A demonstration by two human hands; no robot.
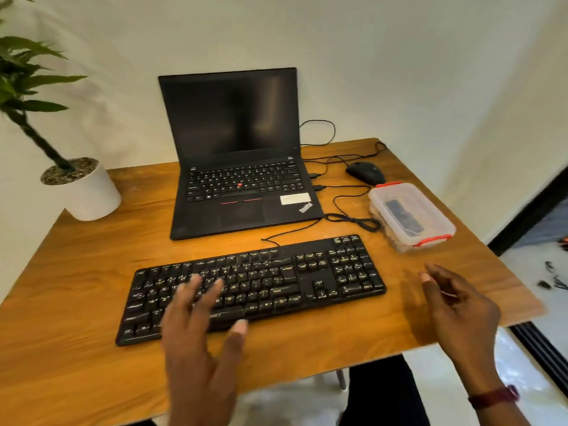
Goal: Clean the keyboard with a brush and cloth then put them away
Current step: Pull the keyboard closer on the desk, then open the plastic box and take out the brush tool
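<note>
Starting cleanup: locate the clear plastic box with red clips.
In the head view, the clear plastic box sits on the wooden table's right side, between black mouse and keyboard.

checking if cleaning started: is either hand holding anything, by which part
Nothing is held: the left hand is open over the keyboard, the right hand open beside it.

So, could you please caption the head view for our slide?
Left hand over the black keyboard, right hand beside it, both empty; lidded plastic box behind.
</note>
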